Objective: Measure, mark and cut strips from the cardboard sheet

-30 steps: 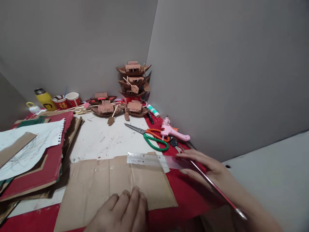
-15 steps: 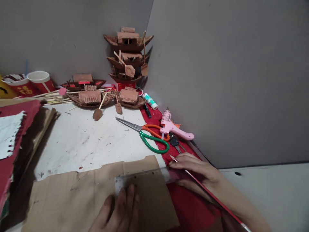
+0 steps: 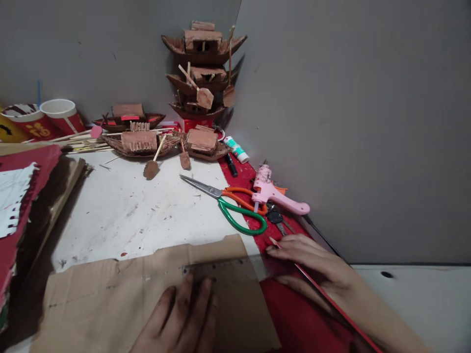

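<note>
My left hand (image 3: pixel 184 314) lies with fingers extended on a piece of brown cardboard (image 3: pixel 99 304), its fingertips touching a clear ruler (image 3: pixel 231 267). Faint dark marks run across the cardboard left of the ruler. My right hand (image 3: pixel 316 260) is closed around a thin red pencil (image 3: pixel 324 291), its pale tip pointing up and left. The same hand is at the ruler's right end, with thumb and fingers either side of it. Just beyond it are keys (image 3: pixel 275 216) and scissors (image 3: pixel 239 211) with one orange and one green handle.
A pink glue gun (image 3: pixel 275 191) rests against the grey wall. Several brown model boats (image 3: pixel 140 142) with small paddles stand at the back, some stacked. Paper cups (image 3: pixel 61 117) and thin sticks (image 3: pixel 81 142) are at far left, above stacked red sheets and cardboard (image 3: pixel 44 186).
The view has shifted slightly, so objects at the right appear farther right. Both hands appear slightly farther right with the ruler; the right hand still grips the pencil.
</note>
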`<state>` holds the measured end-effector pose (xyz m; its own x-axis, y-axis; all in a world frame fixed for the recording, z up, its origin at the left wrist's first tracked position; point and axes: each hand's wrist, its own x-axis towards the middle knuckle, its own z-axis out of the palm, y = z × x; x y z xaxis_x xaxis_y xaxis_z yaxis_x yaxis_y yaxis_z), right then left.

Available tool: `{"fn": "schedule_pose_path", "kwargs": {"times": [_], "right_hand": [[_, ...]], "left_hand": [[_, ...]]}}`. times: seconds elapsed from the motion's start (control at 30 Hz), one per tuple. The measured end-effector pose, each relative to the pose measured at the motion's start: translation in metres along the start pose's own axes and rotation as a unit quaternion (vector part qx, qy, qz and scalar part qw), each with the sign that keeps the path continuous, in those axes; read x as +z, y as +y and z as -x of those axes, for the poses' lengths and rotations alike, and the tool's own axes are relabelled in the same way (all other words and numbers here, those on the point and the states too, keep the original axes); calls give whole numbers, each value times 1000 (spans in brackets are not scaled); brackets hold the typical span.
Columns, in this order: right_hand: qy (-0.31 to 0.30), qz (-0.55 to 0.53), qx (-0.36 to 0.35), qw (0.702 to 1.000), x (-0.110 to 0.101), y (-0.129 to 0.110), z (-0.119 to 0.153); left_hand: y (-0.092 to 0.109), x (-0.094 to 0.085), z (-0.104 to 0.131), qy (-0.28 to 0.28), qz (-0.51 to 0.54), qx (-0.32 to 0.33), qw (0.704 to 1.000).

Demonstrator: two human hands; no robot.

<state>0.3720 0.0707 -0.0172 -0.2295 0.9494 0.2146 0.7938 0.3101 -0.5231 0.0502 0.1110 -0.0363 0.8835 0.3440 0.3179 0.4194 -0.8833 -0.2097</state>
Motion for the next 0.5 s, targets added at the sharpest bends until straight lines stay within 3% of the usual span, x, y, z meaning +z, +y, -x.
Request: {"fn": "schedule_pose_path", "kwargs": {"times": [0.5], "right_hand": [[10, 17, 0, 1000, 9, 7, -3]], "left_hand": [[-11, 3, -5, 4, 43, -7, 999]]}}
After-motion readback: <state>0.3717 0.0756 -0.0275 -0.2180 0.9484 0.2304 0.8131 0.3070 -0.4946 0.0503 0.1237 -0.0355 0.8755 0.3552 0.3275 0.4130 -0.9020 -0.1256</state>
